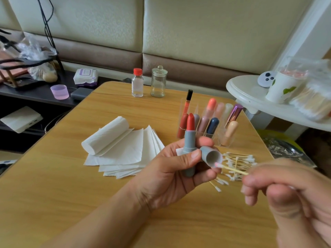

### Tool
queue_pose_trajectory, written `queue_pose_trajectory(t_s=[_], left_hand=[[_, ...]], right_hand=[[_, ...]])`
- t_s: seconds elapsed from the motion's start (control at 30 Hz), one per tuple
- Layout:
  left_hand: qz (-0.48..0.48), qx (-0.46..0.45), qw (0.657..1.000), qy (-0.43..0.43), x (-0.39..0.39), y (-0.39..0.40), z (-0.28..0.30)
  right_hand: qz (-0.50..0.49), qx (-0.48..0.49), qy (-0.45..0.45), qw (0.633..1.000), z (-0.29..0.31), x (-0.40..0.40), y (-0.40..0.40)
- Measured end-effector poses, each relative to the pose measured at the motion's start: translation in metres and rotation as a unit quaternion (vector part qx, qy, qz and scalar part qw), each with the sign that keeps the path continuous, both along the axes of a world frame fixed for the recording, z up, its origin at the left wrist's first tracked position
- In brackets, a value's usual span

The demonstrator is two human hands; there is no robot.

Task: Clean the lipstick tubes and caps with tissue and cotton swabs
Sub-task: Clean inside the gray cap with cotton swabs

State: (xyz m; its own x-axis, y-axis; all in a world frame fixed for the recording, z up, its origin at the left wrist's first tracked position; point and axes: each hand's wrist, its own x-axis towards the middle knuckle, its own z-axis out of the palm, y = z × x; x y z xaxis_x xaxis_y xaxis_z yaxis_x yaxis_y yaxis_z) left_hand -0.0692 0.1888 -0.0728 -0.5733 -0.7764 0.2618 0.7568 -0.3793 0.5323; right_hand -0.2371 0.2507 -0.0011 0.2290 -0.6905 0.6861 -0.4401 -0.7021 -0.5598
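Over a wooden table before a padded wall, the left hand grips lipstick tube and cap, the blurred right hand seemingly pinching a cotton swab.

1 view only, taken from a head-worn wide-angle camera. It sits above the near edge of the wooden worktop and faces forward and down across it toward the padded wall at the far side. Both forearms enter from the bottom edge; the left hand sits close at frame centre, the right hand closer still and blurred at lower right. Straight edges bow toward the borders. With no second view, no part of the scene is shared.
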Motion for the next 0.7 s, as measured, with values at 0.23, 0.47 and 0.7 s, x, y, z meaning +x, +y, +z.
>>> queue_pose_trajectory(t_s=[0.23, 0.47, 0.7], left_hand=[[-0.002, 0.002, 1.000, 0.003, 0.001, -0.001, 0.000], [0.006, -0.003, 1.000, -0.003, 0.001, -0.001, -0.001], [-0.001, -0.004, 1.000, -0.004, 0.001, 0.000, 0.000]], right_hand=[[0.010, -0.027, -0.126, 0.992, -0.022, -0.004, -0.012], [0.045, 0.052, -0.220, 0.973, -0.034, -0.006, -0.007], [0.090, 0.122, -0.299, 0.942, -0.032, -0.009, -0.009]])
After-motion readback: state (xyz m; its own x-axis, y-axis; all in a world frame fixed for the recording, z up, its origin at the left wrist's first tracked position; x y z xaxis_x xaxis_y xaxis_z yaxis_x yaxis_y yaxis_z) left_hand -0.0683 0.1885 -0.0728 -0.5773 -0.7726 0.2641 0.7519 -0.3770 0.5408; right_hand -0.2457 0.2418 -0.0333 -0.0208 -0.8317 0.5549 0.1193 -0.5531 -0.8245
